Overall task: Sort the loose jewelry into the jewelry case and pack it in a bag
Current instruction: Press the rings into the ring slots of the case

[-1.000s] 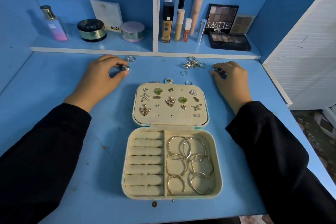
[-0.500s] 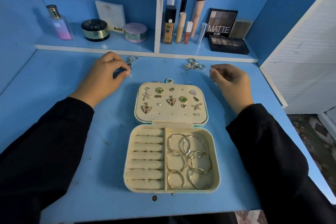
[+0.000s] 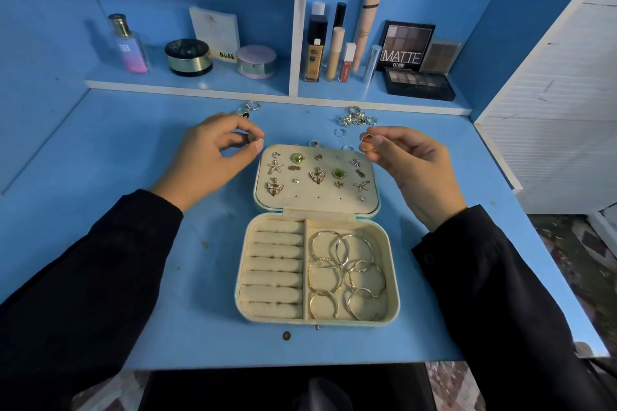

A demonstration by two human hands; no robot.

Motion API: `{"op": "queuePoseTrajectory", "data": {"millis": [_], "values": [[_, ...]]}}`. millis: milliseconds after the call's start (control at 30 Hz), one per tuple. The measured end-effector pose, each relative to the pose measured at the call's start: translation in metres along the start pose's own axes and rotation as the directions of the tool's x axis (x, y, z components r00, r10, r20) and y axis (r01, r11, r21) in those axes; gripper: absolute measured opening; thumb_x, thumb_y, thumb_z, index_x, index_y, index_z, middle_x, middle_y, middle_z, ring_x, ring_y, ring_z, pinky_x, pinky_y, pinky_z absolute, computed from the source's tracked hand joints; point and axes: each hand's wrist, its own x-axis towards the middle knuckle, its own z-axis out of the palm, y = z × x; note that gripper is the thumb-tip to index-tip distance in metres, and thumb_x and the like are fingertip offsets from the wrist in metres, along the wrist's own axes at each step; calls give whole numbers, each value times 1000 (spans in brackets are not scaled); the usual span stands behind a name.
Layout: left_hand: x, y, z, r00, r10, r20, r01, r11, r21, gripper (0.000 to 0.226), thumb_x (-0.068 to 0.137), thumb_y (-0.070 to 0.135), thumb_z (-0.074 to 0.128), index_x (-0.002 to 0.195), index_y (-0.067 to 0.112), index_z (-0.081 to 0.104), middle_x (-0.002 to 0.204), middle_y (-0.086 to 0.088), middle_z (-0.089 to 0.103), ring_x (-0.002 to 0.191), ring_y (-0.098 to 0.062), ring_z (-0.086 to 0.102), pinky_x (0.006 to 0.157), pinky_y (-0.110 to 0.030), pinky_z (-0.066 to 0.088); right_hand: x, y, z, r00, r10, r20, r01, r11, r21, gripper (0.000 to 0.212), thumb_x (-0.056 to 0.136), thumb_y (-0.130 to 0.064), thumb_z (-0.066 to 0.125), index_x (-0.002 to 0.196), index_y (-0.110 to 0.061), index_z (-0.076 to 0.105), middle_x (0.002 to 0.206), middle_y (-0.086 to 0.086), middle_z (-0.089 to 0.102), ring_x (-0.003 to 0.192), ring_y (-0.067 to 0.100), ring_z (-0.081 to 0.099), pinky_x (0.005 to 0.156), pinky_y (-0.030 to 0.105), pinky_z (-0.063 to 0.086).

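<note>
An open cream jewelry case (image 3: 394,264) lies on the blue desk. Its lid panel (image 3: 317,200) carries several earrings and pendants. The lower half has bare ring rolls (image 3: 272,267) on the left and several hoop earrings (image 3: 347,272) on the right. My left hand (image 3: 213,157) pinches a small ring (image 3: 257,141) just left of the lid's top corner. My right hand (image 3: 407,160) pinches a thin gold ring (image 3: 366,138) above the lid's right corner. Loose rings lie in a pile (image 3: 355,117) behind the case, and a few more (image 3: 249,109) behind my left hand.
A low shelf along the back holds a perfume bottle (image 3: 128,43), round compacts (image 3: 188,57), makeup tubes (image 3: 335,53) and eyeshadow palettes (image 3: 419,83). A white slatted panel (image 3: 551,130) borders the desk on the right. A small dark stud (image 3: 286,335) lies near the desk's front edge.
Both hands have lifted off the desk and drawn in toward the case lid, each carrying the ring it picked up from the loose jewelry at the back.
</note>
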Motion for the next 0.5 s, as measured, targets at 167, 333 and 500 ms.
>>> {"op": "queuePoseTrajectory", "data": {"millis": [167,333,500], "values": [[-16,19,0,996,87,1,-87,996,2,12,89,5,68,98,12,70,110,-3,65,89,-11,69,90,-20,51,-18,-2,7,996,17,85,-19,1000,25,13,85,-2,64,96,-4,71,88,10,74,81,20,69,79,25,54],[-38,40,0,997,28,74,-26,999,-28,11,92,9,65,100,13,71,101,3,72,89,-10,70,88,-20,52,-33,-4,12,990,20,142,-22,1000,12,19,80,-5,66,98,1,68,90,9,75,83,17,70,78,23,54],[-58,51,-1,988,-64,139,76,994,-81,10,93,15,63,98,19,71,86,9,74,84,-7,72,80,-15,51,-42,-4,17,986,32,163,-32,999,1,19,81,-5,66,98,1,68,90,9,75,86,19,70,80,25,54]]}}
